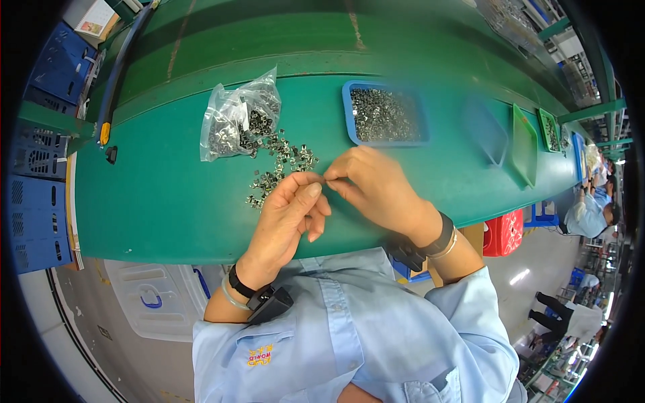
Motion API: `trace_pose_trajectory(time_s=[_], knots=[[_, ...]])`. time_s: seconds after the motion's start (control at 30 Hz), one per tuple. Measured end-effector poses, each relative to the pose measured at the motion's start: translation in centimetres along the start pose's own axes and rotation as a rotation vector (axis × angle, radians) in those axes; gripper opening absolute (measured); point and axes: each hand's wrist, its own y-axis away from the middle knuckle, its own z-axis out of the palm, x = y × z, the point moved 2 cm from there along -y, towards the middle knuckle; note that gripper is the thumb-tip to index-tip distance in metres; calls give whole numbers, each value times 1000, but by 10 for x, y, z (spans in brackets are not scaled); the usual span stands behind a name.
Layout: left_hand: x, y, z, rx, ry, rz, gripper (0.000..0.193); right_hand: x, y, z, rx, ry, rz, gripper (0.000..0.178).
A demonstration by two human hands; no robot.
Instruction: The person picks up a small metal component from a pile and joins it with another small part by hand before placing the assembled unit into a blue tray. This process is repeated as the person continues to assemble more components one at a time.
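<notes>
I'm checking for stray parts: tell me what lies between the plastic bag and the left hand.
Head view: loose small metal pieces lie on the green tabletop between the plastic bag and left hand.

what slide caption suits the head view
Left hand and right hand meet over a green worktop, near loose shiny parts, a clear bag and blue tray.

Bag point(225, 127) and tray point(348, 111) on the bench point(154, 195), upper frame.
On my feed, loose parts point(285, 156) lie between bag and left hand point(290, 209), mid-frame; the tray sits right, just above the right hand point(366, 176); crates point(40, 225) far left.
</notes>
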Motion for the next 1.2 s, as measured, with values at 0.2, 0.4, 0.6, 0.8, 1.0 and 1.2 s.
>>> trace_pose_trajectory(time_s=[0.2,0.4,0.6,0.8,1.0,1.2], knots=[[-2,-2,2,-58,-138,33,19,-19,0,-14,-54,61,-39,19],[1,0,2,-95,-307,64,17,-31,-5,-20,-261,151,29,28],[0,3,1,-124,-250,45,16,-33,-3,-21,-327,177,-22,42],[5,5,1,-173,-356,-10,15,-40,-1,-29,-263,222,-179,39],[0,5,1,-172,-65,-97,15,-29,5,-23,-91,102,-83,30],[-9,0,6,-160,51,-69,16,-15,25,0,126,-50,14,25]])
